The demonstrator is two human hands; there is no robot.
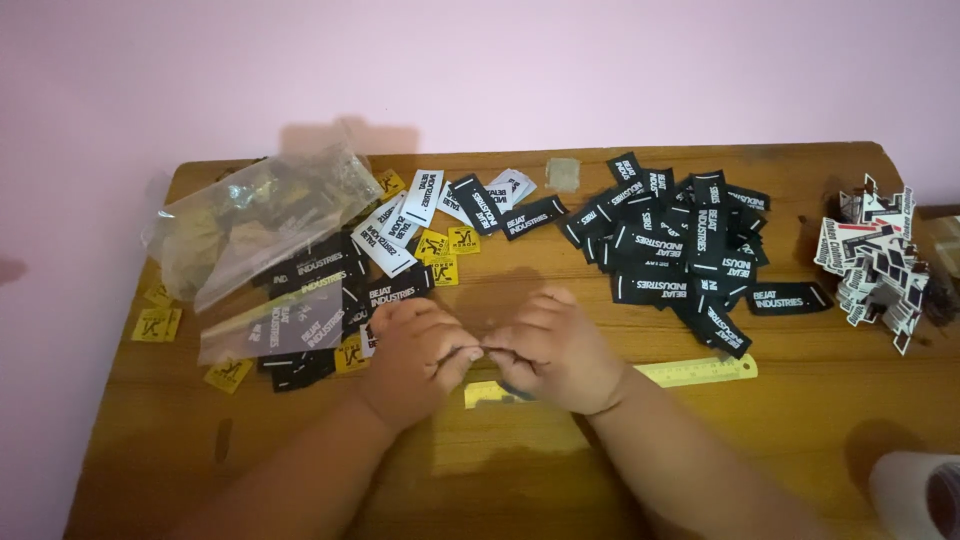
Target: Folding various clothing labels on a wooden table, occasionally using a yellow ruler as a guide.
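Two heaps flank the work: bagged black labels (pixel 310 300) left, loose black labels (pixel 680 245) right, seemingly still unhandled. Left hand (pixel 415 350) and right hand (pixel 560 350) meet fingertip to fingertip above the yellow ruler (pixel 700 371) on the desk (pixel 800 420), pinching something too small to identify.

Surface: brown wooden table (pixel 800 400) filling the lower frame.
Upper left: clear plastic bags (pixel 255 220) over black labels (pixel 310 300).
Left edge: small yellow tags (pixel 157 324).
Upper middle: white labels (pixel 400 225).
Upper right: heap of black labels (pixel 680 245).
Far right: printed label cluster (pixel 875 260).
Centre: yellow ruler (pixel 690 372).
Lower right corner: white roll (pixel 915 495).
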